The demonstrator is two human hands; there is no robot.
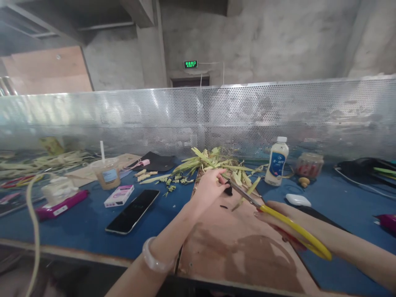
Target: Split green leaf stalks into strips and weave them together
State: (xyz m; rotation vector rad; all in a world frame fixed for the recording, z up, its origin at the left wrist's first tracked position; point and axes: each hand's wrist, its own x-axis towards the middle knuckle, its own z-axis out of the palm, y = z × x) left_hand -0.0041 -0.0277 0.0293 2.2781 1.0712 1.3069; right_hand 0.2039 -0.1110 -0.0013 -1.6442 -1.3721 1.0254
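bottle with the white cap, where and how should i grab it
Grip the bottle around its blue label, probably best from the near side: it stands upright, the body is wider there than at the white cap, and a jar stands to its right.

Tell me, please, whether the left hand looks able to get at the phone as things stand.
Probably yes: the phone lies uncovered on the blue tabletop, though the left hand is by the blades of the scissors.
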